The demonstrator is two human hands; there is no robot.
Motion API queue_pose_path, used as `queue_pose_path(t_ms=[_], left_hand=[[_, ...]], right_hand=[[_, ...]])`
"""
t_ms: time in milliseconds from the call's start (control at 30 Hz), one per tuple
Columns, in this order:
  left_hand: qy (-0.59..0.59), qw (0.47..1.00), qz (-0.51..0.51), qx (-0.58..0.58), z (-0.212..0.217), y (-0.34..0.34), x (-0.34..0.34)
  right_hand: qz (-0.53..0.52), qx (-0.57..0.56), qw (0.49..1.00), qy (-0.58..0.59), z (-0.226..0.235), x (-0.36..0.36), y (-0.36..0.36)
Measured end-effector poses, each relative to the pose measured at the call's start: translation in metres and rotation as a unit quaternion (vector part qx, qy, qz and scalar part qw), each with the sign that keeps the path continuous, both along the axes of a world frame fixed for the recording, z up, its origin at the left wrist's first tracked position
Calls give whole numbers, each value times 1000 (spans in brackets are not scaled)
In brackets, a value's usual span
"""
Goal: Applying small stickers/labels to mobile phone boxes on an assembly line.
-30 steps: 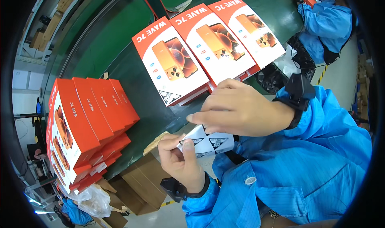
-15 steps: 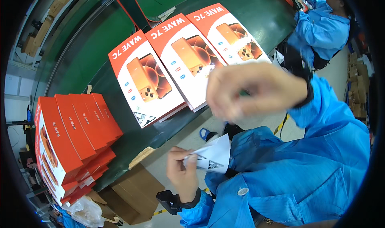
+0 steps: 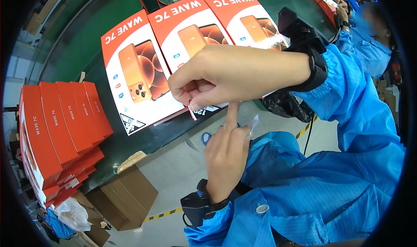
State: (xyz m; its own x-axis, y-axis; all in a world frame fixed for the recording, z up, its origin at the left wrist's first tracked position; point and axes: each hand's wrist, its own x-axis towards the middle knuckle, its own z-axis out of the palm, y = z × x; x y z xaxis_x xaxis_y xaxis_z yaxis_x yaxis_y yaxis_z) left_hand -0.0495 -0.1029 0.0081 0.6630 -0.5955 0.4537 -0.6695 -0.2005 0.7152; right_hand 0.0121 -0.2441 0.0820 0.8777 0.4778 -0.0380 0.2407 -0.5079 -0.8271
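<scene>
At the bottom of the frame is a blue jacket (image 3: 299,199), with two black wrist devices, one on each wrist. At lower centre, the left hand (image 3: 226,153) stretches its index finger up to the near edge of the middle box; its grip is closed on one white sheet (image 3: 254,124), of which only a corner shows. Above it, at centre, the right hand (image 3: 217,73) has its grip narrow, thumb and fingers drawn together over one black-and-white label (image 3: 206,112) at that box's near corner; whether it pinches the label, I cannot tell.

Three red-and-white boxes lie side by side on the green worktop (image 3: 119,148), across the upper centre: the left box (image 3: 130,64), the middle box (image 3: 202,34) and the right box (image 3: 260,23). The left box bears one triangular label (image 3: 131,123).

At left, five red spines top the stacked boxes (image 3: 63,121). One open carton (image 3: 126,199) sits lower left. One co-worker (image 3: 369,51) appears at upper right.
</scene>
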Motion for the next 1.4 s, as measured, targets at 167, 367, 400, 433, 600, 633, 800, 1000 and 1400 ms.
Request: queue_pose_path(t_ms=[167,367,400,433,600,633,800,1000,1400], left_hand=[[-5,1000,8,5,-1,-3,0],[0,1000,9,-1,-4,-2,-1],[0,1000,11,2,-4,-2,-1],[1,1000,11,2,-5,-1,-1],[20,1000,5,-7,-5,-1,-1],[21,1000,5,-6,-5,0,-1],[21,1000,5,-4,-3,-1,0],[10,1000,16,-3,-5,-1,-1],[114,993,3,-40,3,0,-4]], right_hand=[[31,-22,999,3,-3,4,-2],[37,-26,999,6,-2,1,-4],[37,-26,999,7,-2,1,-3],[36,-20,999,-6,-3,1,-3],[35,-1,999,-18,-8,1,-3],[31,15,999,-21,-7,1,-3],[32,11,999,-18,-8,2,-2],[29,-31,999,-26,-8,0,-2],[-151,-214,937,-229,-24,-4,-1]])
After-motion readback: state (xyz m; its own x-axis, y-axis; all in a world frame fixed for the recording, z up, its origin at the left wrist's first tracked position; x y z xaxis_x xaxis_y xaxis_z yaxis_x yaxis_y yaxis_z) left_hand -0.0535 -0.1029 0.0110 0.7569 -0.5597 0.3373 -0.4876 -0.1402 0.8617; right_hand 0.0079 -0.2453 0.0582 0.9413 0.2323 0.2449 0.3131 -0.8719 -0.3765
